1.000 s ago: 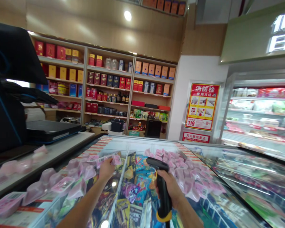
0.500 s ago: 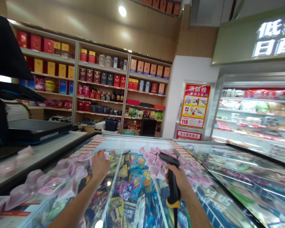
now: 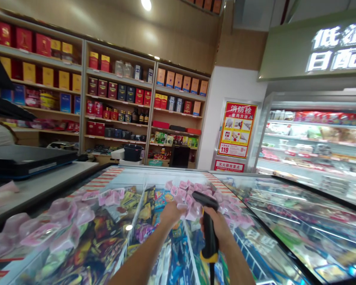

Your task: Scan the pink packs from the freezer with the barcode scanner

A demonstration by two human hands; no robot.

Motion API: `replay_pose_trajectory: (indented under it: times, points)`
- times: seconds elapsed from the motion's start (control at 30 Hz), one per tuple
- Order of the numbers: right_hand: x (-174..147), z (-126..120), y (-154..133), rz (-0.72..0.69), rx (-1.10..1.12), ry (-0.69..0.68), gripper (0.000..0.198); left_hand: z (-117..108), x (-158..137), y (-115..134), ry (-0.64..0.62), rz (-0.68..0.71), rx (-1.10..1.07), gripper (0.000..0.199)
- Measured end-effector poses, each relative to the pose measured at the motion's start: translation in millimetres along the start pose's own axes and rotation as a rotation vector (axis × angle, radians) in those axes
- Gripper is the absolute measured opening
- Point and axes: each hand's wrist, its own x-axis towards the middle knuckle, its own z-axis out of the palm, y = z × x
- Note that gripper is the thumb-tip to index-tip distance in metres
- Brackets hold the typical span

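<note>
My right hand [image 3: 218,225] is wrapped round the grip of a black and yellow barcode scanner [image 3: 210,233], its head tilted up toward the left and its cable hanging down. To the left of it, my left hand [image 3: 171,214] has its fingers closed at a small pink plastic tub [image 3: 182,207] at the near edge of a heap; the fingertips are partly hidden. That heap of pink tubs [image 3: 237,211] lies on the freezer's glass top [image 3: 136,177], behind and right of the scanner. Another group of pink tubs [image 3: 61,211], some showing labels, lies along the left side.
Under the glass, wire dividers [image 3: 190,249] separate colourful food packets [image 3: 99,229]. A counter with a black flat device [image 3: 32,158] stands at left. A second glass-topped freezer [image 3: 308,221] adjoins at right. Behind are shelves of boxes [image 3: 121,93] and a lit chiller [image 3: 308,138].
My left hand has moved right, from the left group of pink tubs to the heap near the scanner. My right hand still holds the scanner. The view has turned slightly right.
</note>
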Motion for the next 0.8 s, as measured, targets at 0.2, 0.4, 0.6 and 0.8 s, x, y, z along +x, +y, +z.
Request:
replay_pose_trajectory:
  times: [0.2,0.4,0.6,0.8]
  points:
    - [-9,10,-3,0.009,0.045,-0.099,0.03,-14,-2,-19,0.147,0.033,0.001,0.025]
    - [-20,35,-3,0.066,-0.049,-0.2,0.03,-45,-6,-60,0.464,0.038,0.039,0.025]
    - [-24,45,-1,0.071,-0.083,-0.269,0.027,-56,-5,-80,0.581,0.038,0.074,0.024]
    - [-26,44,-5,0.093,-0.092,-0.3,0.027,-57,-1,-86,0.606,0.022,0.109,0.024]
